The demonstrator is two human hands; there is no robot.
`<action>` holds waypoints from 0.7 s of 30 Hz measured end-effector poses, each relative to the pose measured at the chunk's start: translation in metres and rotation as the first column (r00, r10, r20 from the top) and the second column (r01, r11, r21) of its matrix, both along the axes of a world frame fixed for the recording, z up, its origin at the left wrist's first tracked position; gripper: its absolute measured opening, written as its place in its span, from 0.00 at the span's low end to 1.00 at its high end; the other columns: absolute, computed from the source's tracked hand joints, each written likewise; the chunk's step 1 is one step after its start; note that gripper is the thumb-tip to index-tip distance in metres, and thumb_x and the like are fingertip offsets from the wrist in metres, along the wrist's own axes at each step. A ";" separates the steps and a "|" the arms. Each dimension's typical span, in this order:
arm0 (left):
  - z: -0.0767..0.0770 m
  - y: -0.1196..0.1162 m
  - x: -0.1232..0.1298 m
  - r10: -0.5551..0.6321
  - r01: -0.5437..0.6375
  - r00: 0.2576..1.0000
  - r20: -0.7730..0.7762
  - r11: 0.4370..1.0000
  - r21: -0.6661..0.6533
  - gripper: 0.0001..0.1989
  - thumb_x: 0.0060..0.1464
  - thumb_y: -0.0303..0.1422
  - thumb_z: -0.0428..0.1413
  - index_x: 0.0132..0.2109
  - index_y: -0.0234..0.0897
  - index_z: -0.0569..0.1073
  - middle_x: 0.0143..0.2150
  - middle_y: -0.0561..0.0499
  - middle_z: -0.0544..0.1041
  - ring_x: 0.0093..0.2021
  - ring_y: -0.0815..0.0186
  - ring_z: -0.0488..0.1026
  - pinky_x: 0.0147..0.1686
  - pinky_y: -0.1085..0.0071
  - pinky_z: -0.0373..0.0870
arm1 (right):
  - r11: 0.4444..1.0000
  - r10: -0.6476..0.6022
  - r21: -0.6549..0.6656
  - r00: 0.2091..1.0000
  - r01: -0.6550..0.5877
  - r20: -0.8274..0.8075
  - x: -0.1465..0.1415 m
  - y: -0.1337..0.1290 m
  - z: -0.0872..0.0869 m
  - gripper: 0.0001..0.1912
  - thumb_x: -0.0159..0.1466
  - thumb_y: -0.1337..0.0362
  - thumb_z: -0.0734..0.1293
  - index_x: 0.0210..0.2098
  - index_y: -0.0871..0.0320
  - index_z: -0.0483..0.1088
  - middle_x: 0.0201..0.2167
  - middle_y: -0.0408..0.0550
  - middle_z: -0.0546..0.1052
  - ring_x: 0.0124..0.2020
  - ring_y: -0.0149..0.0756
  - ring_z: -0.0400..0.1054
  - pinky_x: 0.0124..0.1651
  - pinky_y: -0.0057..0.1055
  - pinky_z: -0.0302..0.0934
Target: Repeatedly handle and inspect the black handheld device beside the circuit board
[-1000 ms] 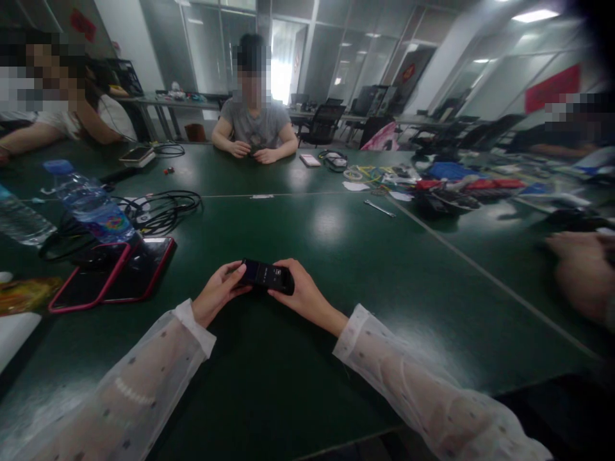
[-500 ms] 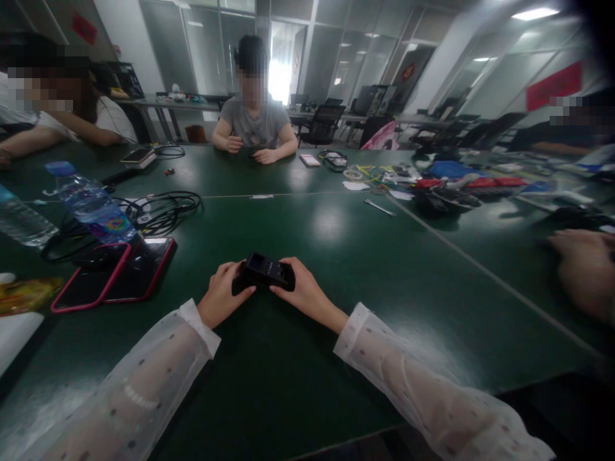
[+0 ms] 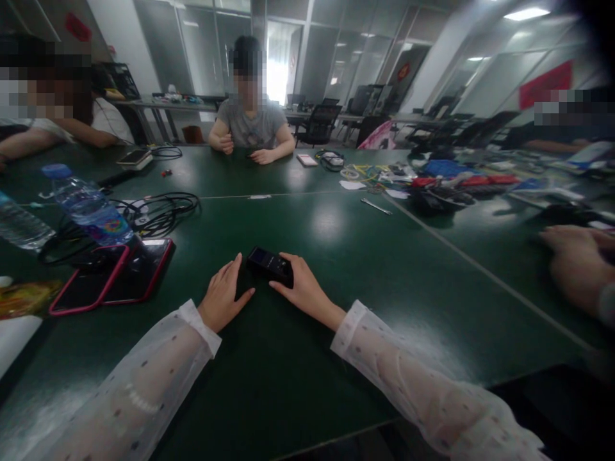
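Observation:
A small black handheld device (image 3: 270, 264) with a little dark screen and buttons on its face rests on the green table in front of me. My right hand (image 3: 303, 288) holds its right end, thumb at the near side and fingers over the far side. Just left of the device, my left hand (image 3: 225, 289) has its fingers stretched out and its thumb apart, with nothing in it. A narrow gap shows between that hand and the device.
Two red-edged phones (image 3: 144, 272), black coiled cables (image 3: 168, 211) and a water bottle (image 3: 89, 205) are on the left. A wrench (image 3: 376, 206) lies ahead to the right, before a heap of cables and tools (image 3: 446, 186). A co-worker (image 3: 252, 128) sits opposite; another person's hand (image 3: 581, 262) is at right.
My left hand has let go of the device's left end and opened beside it. The device now lies flatter, with my right hand still on it.

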State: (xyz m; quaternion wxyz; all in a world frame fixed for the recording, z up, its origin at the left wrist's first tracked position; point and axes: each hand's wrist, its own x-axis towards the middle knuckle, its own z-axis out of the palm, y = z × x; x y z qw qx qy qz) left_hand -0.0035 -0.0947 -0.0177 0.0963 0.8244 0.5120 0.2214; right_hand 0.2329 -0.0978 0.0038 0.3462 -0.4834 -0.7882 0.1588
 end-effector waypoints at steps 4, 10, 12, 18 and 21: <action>0.006 -0.001 0.000 -0.051 0.052 0.998 -0.021 0.998 0.021 0.39 0.61 0.42 0.50 0.70 0.40 0.37 0.69 0.39 0.54 0.66 0.50 0.56 0.60 0.50 0.59 | 0.999 0.038 -0.019 0.999 -0.038 0.004 0.003 -0.003 0.005 0.33 0.62 0.61 0.67 0.63 0.56 0.51 0.55 0.56 0.66 0.55 0.46 0.63 0.58 0.50 0.61; 0.008 0.000 -0.001 -0.051 0.052 0.996 -0.075 0.999 0.011 0.39 0.62 0.43 0.49 0.70 0.41 0.36 0.69 0.39 0.53 0.67 0.50 0.54 0.59 0.49 0.60 | 0.998 0.064 -0.020 0.998 -0.064 -0.009 0.003 -0.001 0.003 0.31 0.62 0.62 0.67 0.62 0.55 0.54 0.54 0.55 0.69 0.54 0.44 0.65 0.57 0.50 0.62; 0.007 0.001 -0.001 -0.056 0.056 0.995 -0.080 0.998 0.006 0.40 0.62 0.43 0.49 0.70 0.41 0.35 0.70 0.39 0.53 0.67 0.50 0.55 0.58 0.50 0.61 | 0.998 0.063 -0.020 0.998 -0.063 -0.004 0.004 0.000 0.002 0.32 0.62 0.61 0.67 0.63 0.55 0.54 0.54 0.54 0.69 0.55 0.44 0.65 0.57 0.50 0.63; 0.000 0.001 -0.003 -0.032 0.036 0.996 -0.080 0.998 0.051 0.42 0.61 0.46 0.49 0.70 0.34 0.34 0.68 0.34 0.54 0.66 0.50 0.56 0.59 0.51 0.60 | 0.997 0.071 -0.017 0.997 -0.071 0.005 0.004 0.001 -0.001 0.33 0.62 0.61 0.67 0.64 0.55 0.53 0.55 0.55 0.68 0.55 0.44 0.65 0.58 0.50 0.62; -0.005 0.002 -0.003 -0.002 0.008 0.995 -0.099 0.998 0.064 0.42 0.61 0.48 0.48 0.70 0.28 0.38 0.68 0.30 0.54 0.66 0.49 0.56 0.60 0.52 0.60 | 0.998 0.066 -0.016 0.998 -0.066 -0.024 0.002 0.000 0.000 0.33 0.63 0.61 0.67 0.64 0.55 0.52 0.55 0.54 0.69 0.55 0.45 0.65 0.58 0.50 0.62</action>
